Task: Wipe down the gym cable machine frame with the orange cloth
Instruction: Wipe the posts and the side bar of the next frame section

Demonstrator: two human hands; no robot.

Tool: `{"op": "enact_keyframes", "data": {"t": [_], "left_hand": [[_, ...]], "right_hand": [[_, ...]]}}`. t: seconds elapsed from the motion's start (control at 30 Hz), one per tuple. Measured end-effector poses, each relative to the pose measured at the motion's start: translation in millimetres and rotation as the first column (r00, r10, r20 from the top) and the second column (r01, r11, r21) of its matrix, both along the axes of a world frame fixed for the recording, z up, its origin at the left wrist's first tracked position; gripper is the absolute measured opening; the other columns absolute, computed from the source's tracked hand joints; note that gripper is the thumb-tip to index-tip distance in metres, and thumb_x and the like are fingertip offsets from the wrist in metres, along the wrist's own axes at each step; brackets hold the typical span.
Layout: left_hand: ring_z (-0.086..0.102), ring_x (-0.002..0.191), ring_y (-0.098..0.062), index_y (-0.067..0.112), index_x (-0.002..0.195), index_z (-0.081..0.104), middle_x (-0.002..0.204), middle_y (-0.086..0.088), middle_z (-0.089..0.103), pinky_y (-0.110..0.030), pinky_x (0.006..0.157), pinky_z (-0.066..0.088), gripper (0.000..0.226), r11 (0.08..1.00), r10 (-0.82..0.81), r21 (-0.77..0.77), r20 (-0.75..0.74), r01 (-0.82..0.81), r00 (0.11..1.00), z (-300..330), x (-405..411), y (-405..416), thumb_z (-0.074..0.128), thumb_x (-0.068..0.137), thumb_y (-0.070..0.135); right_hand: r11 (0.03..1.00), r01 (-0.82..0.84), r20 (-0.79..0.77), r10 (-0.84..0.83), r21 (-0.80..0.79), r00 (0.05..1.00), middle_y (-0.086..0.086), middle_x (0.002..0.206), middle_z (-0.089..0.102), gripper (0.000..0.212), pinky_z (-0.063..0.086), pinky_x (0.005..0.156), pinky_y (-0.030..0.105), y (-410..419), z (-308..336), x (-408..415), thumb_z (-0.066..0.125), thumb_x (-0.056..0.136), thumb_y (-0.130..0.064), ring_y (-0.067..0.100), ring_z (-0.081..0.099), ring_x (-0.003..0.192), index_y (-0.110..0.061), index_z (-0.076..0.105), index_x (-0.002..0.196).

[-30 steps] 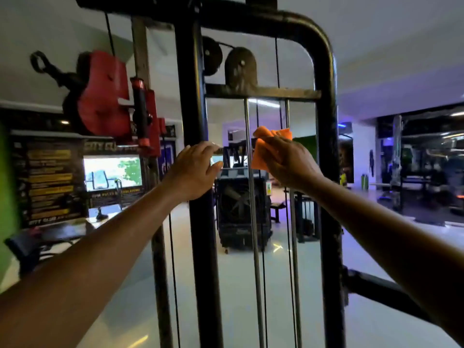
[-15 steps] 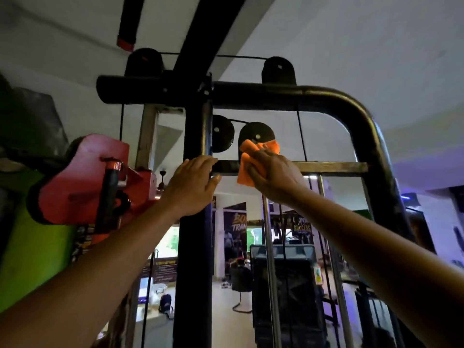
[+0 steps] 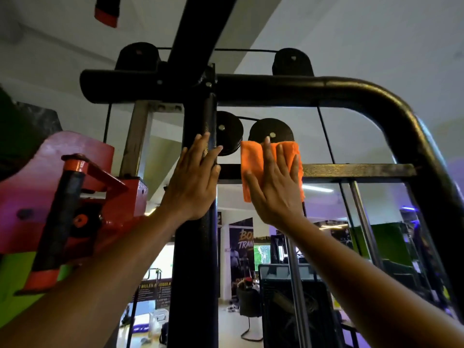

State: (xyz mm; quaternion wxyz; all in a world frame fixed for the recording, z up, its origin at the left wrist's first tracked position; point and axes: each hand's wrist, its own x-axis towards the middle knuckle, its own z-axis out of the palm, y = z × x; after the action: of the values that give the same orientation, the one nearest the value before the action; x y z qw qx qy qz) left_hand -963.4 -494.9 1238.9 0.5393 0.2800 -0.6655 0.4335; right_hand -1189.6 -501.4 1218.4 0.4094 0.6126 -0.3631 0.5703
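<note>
The black cable machine frame [image 3: 351, 91] fills the view, with a vertical post [image 3: 195, 272] in the middle and a flat crossbar [image 3: 351, 170] running right from it. My right hand [image 3: 273, 187] lies flat with straight fingers and presses the orange cloth [image 3: 251, 156] against the crossbar, just below a black pulley [image 3: 271, 131]. My left hand [image 3: 193, 182] rests flat on the post with its fingers straight, beside a second pulley [image 3: 229, 131].
A red pulley carriage [image 3: 75, 192] with an orange-tipped black handle sits on the left rail. Steel guide rods [image 3: 361, 222] and thin cables [image 3: 326, 136] run down inside the frame. The weight stack [image 3: 293, 310] stands below. The gym floor lies beyond.
The view has tilted upward toward the top of the frame. My right hand went from gripping the bunched cloth to pressing it flat on the crossbar. My left hand flattened on the post.
</note>
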Motion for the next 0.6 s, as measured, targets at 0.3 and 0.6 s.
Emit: {"op": "enact_keyframes", "data": {"t": [0.3,0.6], "left_hand": [[-0.004,0.165,-0.007,0.024,0.169,0.028,0.18,0.006,0.011,-0.037,0.134,-0.001,0.056,0.993,-0.113,0.037,-0.05,0.115,0.992,-2.3,1.1,-0.5,0.023,0.115,0.04],[0.0,0.165,-0.007,0.025,0.167,0.031,0.178,0.007,0.017,-0.042,0.135,0.007,0.056,0.981,-0.182,0.045,-0.093,0.186,0.979,-6.4,-2.1,-0.8,0.021,0.115,0.043]], "right_hand": [[0.98,0.19,-0.195,-0.197,-0.053,0.961,-0.003,0.181,0.007,0.064,-0.003,0.136,0.054,0.9,6.7,13.3,0.009,0.114,-0.063,0.025,-0.006,0.168,-0.038,0.018,0.172],[0.993,0.109,-0.237,-0.117,-0.045,0.965,-0.003,0.18,0.016,0.062,0.006,0.136,0.053,1.1,-3.7,44.7,0.02,0.114,-0.059,0.021,0.001,0.168,-0.034,0.026,0.171]]}}
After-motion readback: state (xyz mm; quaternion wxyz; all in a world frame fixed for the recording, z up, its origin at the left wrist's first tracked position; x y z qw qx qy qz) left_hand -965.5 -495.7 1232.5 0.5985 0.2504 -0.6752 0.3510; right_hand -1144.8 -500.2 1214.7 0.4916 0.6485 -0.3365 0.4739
